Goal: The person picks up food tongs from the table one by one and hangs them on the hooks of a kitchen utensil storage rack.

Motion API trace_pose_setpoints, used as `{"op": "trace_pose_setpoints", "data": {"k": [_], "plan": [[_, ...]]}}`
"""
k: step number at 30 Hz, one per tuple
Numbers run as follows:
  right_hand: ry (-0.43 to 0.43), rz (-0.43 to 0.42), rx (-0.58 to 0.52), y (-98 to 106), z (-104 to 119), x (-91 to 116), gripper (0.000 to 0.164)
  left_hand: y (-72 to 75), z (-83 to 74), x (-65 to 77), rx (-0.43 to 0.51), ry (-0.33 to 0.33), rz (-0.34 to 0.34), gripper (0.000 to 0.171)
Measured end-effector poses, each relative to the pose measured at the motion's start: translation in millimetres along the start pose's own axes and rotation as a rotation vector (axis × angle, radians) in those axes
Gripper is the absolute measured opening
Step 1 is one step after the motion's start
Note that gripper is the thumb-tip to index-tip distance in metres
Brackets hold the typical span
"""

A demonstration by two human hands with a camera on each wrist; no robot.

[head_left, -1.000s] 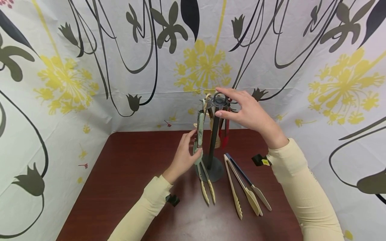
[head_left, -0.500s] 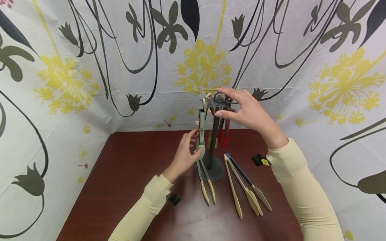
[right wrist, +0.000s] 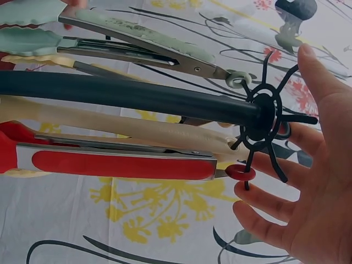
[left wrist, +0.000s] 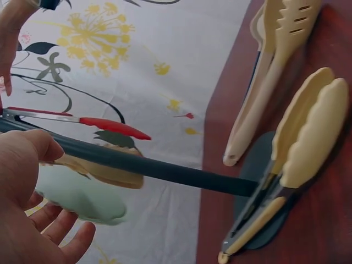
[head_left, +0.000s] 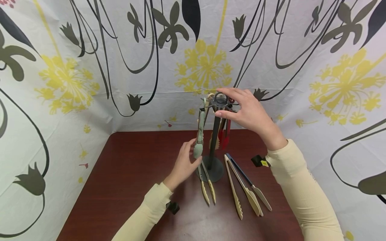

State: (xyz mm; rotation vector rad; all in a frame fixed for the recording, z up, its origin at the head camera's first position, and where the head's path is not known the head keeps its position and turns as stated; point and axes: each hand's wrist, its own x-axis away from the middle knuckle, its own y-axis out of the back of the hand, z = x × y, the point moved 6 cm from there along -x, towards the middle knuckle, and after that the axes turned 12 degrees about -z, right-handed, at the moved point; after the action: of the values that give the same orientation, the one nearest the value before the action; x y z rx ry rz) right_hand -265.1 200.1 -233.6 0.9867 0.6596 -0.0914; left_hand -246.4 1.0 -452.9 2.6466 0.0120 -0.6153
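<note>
Mint-green tongs hang by their ring from a hook of the dark utensil stand, heads down. My left hand is beside their green heads, thumb and fingers spread loosely; in the left wrist view one green head shows behind the fingers. Whether a fingertip touches it I cannot tell. At the top of the stand, my right hand is spread around the ring of hooks, thumb on one side and fingers on the other. Red tongs and a beige utensil hang there too.
Cream-tipped tongs lie against the stand's round base. Right of it on the brown table lie a cream slotted utensil, a cream spoon-like utensil and a blue-handled spatula. A patterned cloth surrounds the table.
My left fingers have slipped slightly down along the green tongs and loosened. The tongs swung a little to the right, then back. My right hand stays around the stand's top.
</note>
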Motion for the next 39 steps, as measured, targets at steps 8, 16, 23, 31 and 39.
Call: {"op": "trace_pose_setpoints", "data": {"k": [8, 16, 23, 31, 39], "plan": [[0.022, -0.009, 0.030, 3.2, 1.5, 0.7, 0.070, -1.9, 13.5, 14.7, -0.047, 0.016, -0.053, 0.068], [0.039, -0.004, 0.037, 4.6, 2.6, 0.9, 0.072, 2.3, 23.7, 24.5, -0.031, 0.032, -0.189, 0.067], [0.034, 0.049, 0.076, 5.7, 3.5, -0.1, 0.076, -6.4, 39.6, 34.7, -0.091, 0.116, -0.183, 0.064], [0.010, 0.090, 0.120, 9.7, 4.7, 0.8, 0.075, -29.1, 54.4, 52.5, -0.246, 0.138, 0.061, 0.051], [0.023, 0.067, 0.162, 9.7, 9.2, 1.6, 0.076, -50.1, 61.0, 67.4, -0.338, 0.106, 0.272, 0.052]]}}
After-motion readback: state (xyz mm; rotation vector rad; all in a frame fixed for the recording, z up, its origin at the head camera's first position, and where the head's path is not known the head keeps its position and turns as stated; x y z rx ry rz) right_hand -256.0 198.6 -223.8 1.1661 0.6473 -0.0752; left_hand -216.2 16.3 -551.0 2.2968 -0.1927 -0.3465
